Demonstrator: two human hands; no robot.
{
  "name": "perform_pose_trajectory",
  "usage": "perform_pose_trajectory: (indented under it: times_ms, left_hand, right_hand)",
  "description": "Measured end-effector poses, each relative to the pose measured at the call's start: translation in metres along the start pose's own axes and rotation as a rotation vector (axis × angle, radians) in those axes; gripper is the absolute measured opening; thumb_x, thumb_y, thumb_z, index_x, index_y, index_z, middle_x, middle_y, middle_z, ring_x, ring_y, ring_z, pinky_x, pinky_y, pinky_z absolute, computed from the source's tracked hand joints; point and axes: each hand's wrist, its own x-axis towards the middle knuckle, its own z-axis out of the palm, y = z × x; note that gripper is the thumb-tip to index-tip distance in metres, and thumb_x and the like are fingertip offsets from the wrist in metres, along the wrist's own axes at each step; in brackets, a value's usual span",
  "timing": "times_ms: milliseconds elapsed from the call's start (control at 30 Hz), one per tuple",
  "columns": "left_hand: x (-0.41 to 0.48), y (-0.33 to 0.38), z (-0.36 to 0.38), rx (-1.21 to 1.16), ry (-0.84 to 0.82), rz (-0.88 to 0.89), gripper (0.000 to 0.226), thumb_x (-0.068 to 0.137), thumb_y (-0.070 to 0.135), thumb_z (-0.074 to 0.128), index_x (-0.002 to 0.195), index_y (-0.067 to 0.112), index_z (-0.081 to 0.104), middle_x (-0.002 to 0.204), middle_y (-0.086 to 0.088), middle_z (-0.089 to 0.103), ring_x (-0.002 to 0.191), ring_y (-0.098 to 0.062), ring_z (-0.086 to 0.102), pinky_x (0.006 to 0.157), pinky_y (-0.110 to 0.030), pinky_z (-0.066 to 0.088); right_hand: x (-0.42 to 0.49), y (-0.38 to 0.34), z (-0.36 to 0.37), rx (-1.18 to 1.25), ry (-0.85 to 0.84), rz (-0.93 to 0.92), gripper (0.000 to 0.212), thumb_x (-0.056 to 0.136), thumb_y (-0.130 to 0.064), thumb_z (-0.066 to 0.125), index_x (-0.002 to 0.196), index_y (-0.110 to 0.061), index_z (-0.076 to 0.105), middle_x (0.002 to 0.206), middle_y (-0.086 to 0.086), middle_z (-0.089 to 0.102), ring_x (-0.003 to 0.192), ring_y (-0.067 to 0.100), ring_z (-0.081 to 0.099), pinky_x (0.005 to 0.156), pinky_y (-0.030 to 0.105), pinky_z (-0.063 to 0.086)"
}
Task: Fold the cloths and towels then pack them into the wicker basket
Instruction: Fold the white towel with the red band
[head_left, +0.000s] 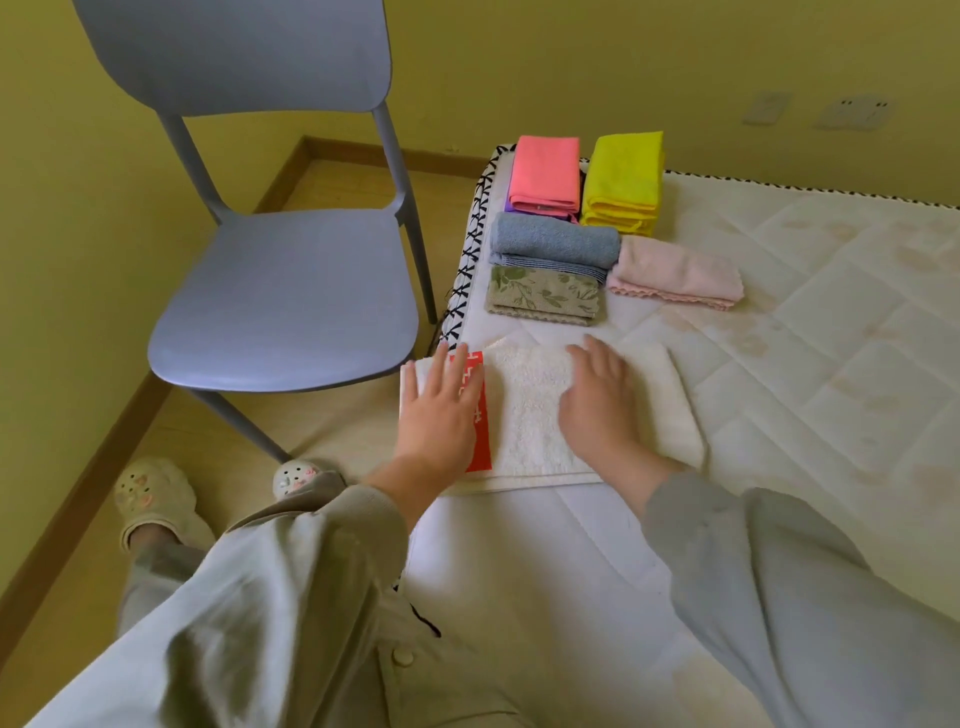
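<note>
A folded white towel (524, 410) with a red patterned band lies on the mattress (779, 364) near its left edge. My left hand (441, 415) presses flat on the towel's left end, over the red band. My right hand (597, 402) lies flat on its middle, fingers straight. Beyond the towel sit folded cloths: a green floral one (545, 296), a blue towel (556, 241) on a striped cloth, a pale pink towel (675, 273), a coral pink cloth (545, 174) and a yellow cloth (623, 179). No wicker basket is in view.
A grey-blue plastic chair (291, 291) stands on the wooden floor left of the mattress. Yellow walls close the corner behind. My feet in light clogs (156, 493) rest on the floor at lower left.
</note>
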Motion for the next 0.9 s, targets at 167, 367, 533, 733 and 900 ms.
perform_pose_trajectory:
  times_ms: [167, 367, 533, 733, 900]
  left_hand:
    - [0.017, 0.011, 0.024, -0.072, -0.167, 0.018, 0.057, 0.102, 0.033, 0.016, 0.152, 0.017, -0.004, 0.16, -0.005, -0.014, 0.145, -0.025, -0.019, 0.116, -0.047, -0.007]
    - [0.019, 0.007, 0.046, -0.089, -0.151, -0.014, 0.065, 0.091, 0.048, -0.001, 0.152, 0.027, -0.003, 0.16, -0.003, -0.012, 0.146, -0.023, -0.016, 0.117, -0.049, 0.0]
    - [0.018, 0.006, 0.049, -0.074, -0.137, -0.027, 0.065, 0.091, 0.048, -0.002, 0.152, 0.026, -0.004, 0.16, -0.004, -0.012, 0.146, -0.024, -0.016, 0.117, -0.05, -0.001]
    - [0.019, 0.007, 0.05, -0.109, -0.123, -0.01, 0.069, 0.09, 0.05, -0.001, 0.152, 0.02, -0.005, 0.159, -0.003, -0.013, 0.146, -0.023, -0.017, 0.117, -0.05, -0.001]
    - [0.016, -0.008, 0.05, -0.207, -0.115, -0.049, 0.068, 0.095, 0.052, 0.009, 0.152, 0.019, -0.005, 0.16, 0.003, -0.011, 0.146, -0.016, -0.015, 0.119, -0.045, -0.001]
  right_hand:
    - [0.011, -0.016, 0.035, -0.085, -0.192, -0.125, 0.054, 0.101, -0.034, 0.024, 0.151, -0.018, 0.012, 0.16, 0.001, 0.003, 0.147, 0.018, 0.0, 0.119, 0.043, 0.004]
    - [0.006, 0.054, 0.037, -0.17, -0.159, -0.084, 0.056, 0.1, -0.041, 0.011, 0.152, -0.023, 0.002, 0.16, -0.003, -0.005, 0.147, 0.013, -0.008, 0.119, 0.043, -0.002]
    - [0.008, 0.083, 0.028, -0.211, -0.104, 0.253, 0.06, 0.097, -0.035, 0.016, 0.153, -0.015, 0.005, 0.16, 0.001, -0.003, 0.147, 0.016, -0.005, 0.118, 0.049, 0.001]
    - [0.011, -0.004, 0.044, -0.133, -0.124, -0.106, 0.058, 0.099, -0.035, 0.022, 0.152, -0.022, 0.003, 0.16, 0.003, -0.005, 0.147, 0.021, -0.008, 0.118, 0.05, 0.001]
    - [0.014, 0.011, 0.054, -0.147, -0.148, -0.153, 0.058, 0.097, -0.043, 0.008, 0.152, -0.027, 0.001, 0.16, -0.003, -0.006, 0.147, 0.015, -0.009, 0.119, 0.044, -0.002]
